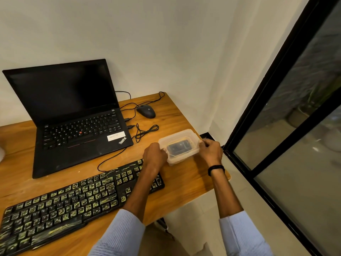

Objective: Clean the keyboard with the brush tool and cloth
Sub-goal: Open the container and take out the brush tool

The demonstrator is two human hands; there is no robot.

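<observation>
Keyboard [70, 202] grimy along desk [184, 183] front; left hand [154, 154], right hand [210, 151] fingers clasp plastic box [177, 134] ends near desk's right edge

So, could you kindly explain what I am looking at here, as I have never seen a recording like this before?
There is no machine here. A person works with bare hands, and the single picture comes from a wide-angle camera worn on their head, looking forward and down. That is why both forearms reach in from the bottom edge. On the wooden desk lie a black keyboard smeared with yellowish marks, an open laptop with a dark screen, a mouse and loose cables. The left hand and the right hand grip the two ends of a clear plastic box just beyond the keyboard. A dark item lies inside it, too unclear to name. No brush or cloth is plainly visible.
</observation>
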